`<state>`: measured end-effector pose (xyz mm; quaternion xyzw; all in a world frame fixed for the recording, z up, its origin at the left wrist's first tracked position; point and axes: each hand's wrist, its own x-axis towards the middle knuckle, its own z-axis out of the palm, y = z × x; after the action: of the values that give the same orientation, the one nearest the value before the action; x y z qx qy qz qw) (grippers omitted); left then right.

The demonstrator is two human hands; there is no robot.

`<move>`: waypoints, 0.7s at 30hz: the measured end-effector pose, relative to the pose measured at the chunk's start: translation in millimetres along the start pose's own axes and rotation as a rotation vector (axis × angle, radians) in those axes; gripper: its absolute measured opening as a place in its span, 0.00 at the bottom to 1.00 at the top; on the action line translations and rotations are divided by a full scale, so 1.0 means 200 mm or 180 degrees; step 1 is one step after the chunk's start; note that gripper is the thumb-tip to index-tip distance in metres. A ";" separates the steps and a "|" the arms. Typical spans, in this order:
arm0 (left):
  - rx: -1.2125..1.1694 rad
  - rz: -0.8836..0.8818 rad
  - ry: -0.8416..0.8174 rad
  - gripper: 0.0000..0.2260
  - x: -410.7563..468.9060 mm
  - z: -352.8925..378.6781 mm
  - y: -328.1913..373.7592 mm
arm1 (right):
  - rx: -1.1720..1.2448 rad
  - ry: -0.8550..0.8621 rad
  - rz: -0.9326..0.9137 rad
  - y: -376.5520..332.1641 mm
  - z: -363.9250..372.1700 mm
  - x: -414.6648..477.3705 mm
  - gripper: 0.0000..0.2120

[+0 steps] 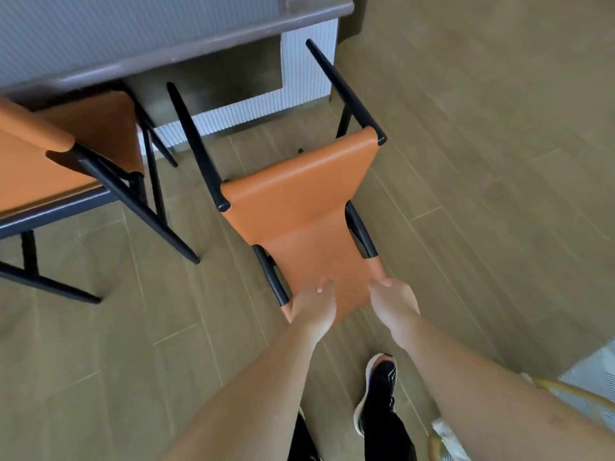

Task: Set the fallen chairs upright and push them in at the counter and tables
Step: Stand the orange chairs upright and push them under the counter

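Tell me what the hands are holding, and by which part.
Both grip the orange chair by the top edge of its backrest: the left hand at one corner, the right hand at the other.

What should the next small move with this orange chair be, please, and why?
Probably push the orange chair forward towards the counter: the left hand and right hand grip its backrest, and its armrests point at the counter's opening.

My only camera rides on my head (a wide-angle lens), looking forward and steeply down along my forearms. My left hand [312, 306] and right hand [394, 302] sit close below it, the chair [309, 201] is mid-frame, the counter [199, 48] is along the top, and the floor [466, 128] is all round.
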<state>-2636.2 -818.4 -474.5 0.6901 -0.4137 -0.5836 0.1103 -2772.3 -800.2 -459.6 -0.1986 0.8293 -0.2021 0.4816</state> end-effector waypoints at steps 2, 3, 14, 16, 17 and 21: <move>-0.0359 -0.0297 0.0060 0.20 0.10 0.06 -0.05 | 0.0081 -0.0060 0.0083 0.03 0.02 0.13 0.22; -0.0562 -0.0456 0.0101 0.20 0.16 0.10 -0.07 | 0.0067 -0.0109 0.0128 0.04 0.04 0.22 0.20; -0.1880 -0.1396 0.0672 0.13 0.83 0.58 -0.42 | 0.1038 -0.0674 0.1005 0.32 0.20 1.01 0.08; -0.2054 -0.1540 0.0738 0.15 0.96 0.67 -0.53 | 0.1051 -0.0654 0.1120 0.42 0.29 1.17 0.14; -0.2167 -0.1614 0.0762 0.15 1.03 0.71 -0.59 | 0.1071 -0.0669 0.1157 0.48 0.33 1.24 0.16; -0.2750 -0.1814 0.0832 0.17 1.32 0.91 -0.83 | 0.1216 -0.0600 0.1232 0.72 0.50 1.56 0.14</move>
<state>-2731.3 -838.3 -822.9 0.7337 0.0853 -0.6167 0.2722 -2846.4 -857.5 -805.0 0.0398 0.7503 -0.2397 0.6149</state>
